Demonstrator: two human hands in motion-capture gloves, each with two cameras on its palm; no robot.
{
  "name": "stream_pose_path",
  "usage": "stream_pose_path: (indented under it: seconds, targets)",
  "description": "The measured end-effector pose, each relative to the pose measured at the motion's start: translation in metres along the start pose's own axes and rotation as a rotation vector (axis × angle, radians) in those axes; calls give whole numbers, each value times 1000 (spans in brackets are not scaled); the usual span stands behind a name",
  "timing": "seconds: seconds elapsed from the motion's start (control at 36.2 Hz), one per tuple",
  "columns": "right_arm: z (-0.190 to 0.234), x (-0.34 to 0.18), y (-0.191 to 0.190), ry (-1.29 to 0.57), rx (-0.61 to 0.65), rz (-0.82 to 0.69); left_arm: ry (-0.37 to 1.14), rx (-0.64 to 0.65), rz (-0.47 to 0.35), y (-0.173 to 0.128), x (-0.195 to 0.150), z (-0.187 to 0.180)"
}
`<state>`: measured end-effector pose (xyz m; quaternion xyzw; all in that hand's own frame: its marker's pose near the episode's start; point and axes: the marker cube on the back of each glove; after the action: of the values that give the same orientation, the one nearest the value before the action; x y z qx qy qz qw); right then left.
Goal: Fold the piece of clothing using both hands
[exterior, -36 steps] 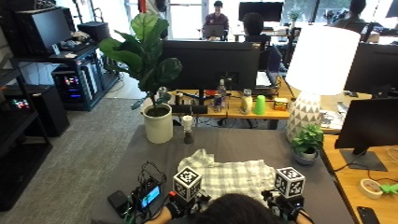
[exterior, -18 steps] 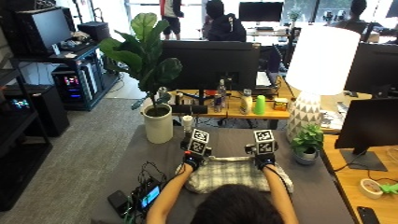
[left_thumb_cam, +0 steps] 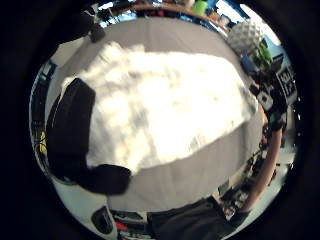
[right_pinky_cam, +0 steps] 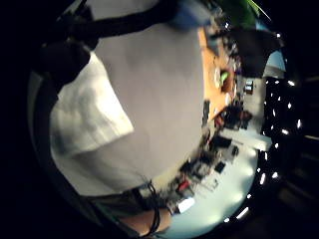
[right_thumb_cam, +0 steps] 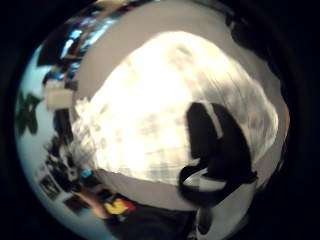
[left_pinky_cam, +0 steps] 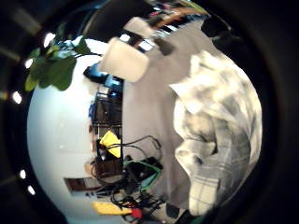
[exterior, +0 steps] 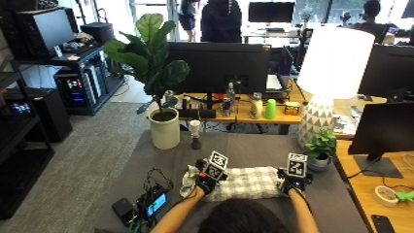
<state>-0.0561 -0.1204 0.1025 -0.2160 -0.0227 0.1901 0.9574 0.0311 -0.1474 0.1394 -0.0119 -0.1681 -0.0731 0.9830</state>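
— Two gloved hands, one garment: where do we stand on the fold?

— We see the pale grey-and-white checked cloth garment [exterior: 247,183] lying on the grey table top [exterior: 259,148], just in front of the person. It already reads as a compact rectangle in the outside view, so we judge at least one fold is in; one loose lobe bunches out past its left end.

— And our hands?

— We have the left hand [exterior: 206,185] at the garment's left end and the right hand [exterior: 292,186] at its right end, one at each short side. In the left thumb side palm view a black-gloved thumb or finger [left_thumb_cam: 75,130] lies along the cloth's edge; the right thumb side palm view shows a gloved digit [right_thumb_cam: 215,145] curled across the fabric. We read both as over or on the cloth, but we cannot tell from these views whether either hand actually pinches it or merely rests on it.

— What is left?

— By our judgement, the stray lobe needs tucking and the rectangle likely wants another fold and a smoothing. The right little finger side palm view shows a squared corner of the cloth [right_pinky_cam: 94,119], so that end looks tidy.

— Anything nearby?

— We note a white plant pot [exterior: 164,128] at the table's far left, and a small potted green plant [exterior: 320,150] well apart on the right.
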Motion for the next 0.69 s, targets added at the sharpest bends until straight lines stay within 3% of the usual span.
stream_pose_path:
  seconds: [0.11, 0.28, 0.47, 0.58, 0.69]
  targets:
    - [25, 20, 8, -71, -94, 74, 22, -18, 62, 8, 12, 22]
    - [50, 26, 16, -252, -102, 129, 152, -304, 42, 19, -1, 57]
    - [49, 12, 3, -257, 67, 164, 199, -503, 31, 28, -4, 52]
    - [59, -1, -50, -249, 210, 31, 266, -583, 46, 29, -9, 45]
    - [55, -10, -76, -252, 217, -56, 454, -557, 38, 21, -23, 30]
